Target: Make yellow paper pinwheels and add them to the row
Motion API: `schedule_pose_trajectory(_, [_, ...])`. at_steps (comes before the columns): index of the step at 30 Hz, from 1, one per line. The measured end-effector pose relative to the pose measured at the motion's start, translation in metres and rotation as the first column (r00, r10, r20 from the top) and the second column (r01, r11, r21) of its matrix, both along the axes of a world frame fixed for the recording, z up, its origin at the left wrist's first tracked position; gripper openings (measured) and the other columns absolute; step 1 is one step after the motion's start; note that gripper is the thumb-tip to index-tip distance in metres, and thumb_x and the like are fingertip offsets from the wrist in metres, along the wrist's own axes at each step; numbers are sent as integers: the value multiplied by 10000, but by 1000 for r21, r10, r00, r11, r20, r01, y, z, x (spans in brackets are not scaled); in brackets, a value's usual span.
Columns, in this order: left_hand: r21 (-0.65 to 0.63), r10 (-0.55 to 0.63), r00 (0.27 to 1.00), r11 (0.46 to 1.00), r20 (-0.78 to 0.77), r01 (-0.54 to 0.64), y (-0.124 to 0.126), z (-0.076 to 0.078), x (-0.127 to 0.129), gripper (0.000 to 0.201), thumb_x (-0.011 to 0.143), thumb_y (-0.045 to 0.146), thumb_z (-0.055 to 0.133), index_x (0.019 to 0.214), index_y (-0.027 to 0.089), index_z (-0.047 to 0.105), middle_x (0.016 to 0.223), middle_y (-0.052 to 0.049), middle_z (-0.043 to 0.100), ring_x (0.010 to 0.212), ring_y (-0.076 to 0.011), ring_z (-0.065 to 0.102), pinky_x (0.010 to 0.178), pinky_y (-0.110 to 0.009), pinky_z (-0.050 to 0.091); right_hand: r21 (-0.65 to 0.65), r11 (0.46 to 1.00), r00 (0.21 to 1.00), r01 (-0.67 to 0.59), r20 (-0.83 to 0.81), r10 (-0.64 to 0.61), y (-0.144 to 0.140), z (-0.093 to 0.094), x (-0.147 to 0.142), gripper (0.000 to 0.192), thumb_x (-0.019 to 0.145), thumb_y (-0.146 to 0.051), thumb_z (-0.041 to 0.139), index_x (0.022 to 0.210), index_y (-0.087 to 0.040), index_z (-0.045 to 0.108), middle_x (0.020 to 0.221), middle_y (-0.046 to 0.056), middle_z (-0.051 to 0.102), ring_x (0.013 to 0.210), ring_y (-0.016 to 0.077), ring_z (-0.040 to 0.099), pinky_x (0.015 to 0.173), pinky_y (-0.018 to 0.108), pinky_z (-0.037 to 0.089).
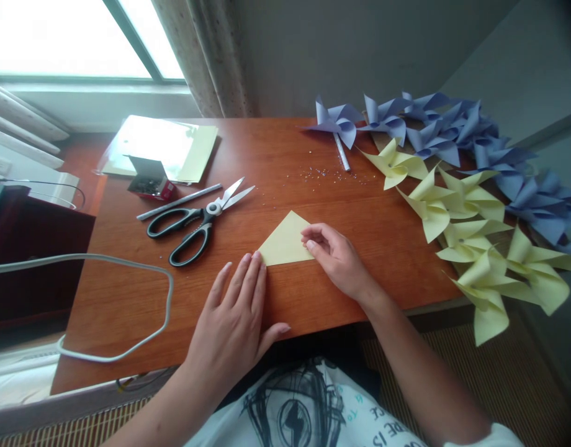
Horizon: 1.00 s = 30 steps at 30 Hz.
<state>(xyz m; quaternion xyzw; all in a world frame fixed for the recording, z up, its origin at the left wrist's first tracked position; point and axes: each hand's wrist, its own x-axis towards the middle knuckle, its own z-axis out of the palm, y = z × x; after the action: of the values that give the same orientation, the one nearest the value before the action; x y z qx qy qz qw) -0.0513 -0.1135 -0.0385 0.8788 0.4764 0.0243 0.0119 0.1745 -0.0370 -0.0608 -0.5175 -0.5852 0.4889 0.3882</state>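
A yellow sheet of paper folded into a triangle [288, 243] lies on the wooden table, its peak pointing away from me. My left hand [239, 304] rests flat on the tabletop with fingers stretched out, the fingertips touching the paper's left corner. At the right corner, my right hand [334, 254] has its thumb and curled fingers closed on the paper, hiding that corner. To the left of the paper lie scissors [213, 210] with black-and-grey handles, their blades apart. Beyond them is a thin silvery rolled stick [180, 202].
Purple pinwheels [434, 139] and yellow pinwheels [474, 242] crowd the table's right side. A small open red box [162, 189] stands near a stack of yellow paper [202, 152] in plastic. A white cable [169, 292] loops over the left edge. Small scraps [320, 175] lie scattered towards the back.
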Motion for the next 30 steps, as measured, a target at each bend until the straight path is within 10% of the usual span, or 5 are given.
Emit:
schedule_pose_trajectory(15, [30,199,977,979,73,-202,-8,8,-19,899,951,579,467,1538,-76,281,1605,-322,289,1511,-457,252,1214,-609,216,-32,999,998,4,-59,-6,-2,1,-1,188,904,-234,626,1090,-210,642,1090,74,690,1032,209,664,972,399,537])
schedule_pose_trajectory(24, [-68,-31,986,997,163,43,5,3,57,845,958,646,405,1527,22,381,1644,-234,268,1533,-396,237,1232,-540,226,-251,967,905,42,-400,-143,3,7,4,188,827,-265,728,1009,-230,697,1024,20,703,1026,178,657,1001,367,525])
schedule_pose_trajectory(30, [-119,39,986,993,164,-19,11,-14,76,958,919,734,371,1562,26,321,1657,-248,214,1545,-431,157,1236,-603,144,-340,940,819,42,-527,-227,7,11,8,196,798,-263,755,986,-226,716,1009,19,732,1028,177,675,1061,387,508])
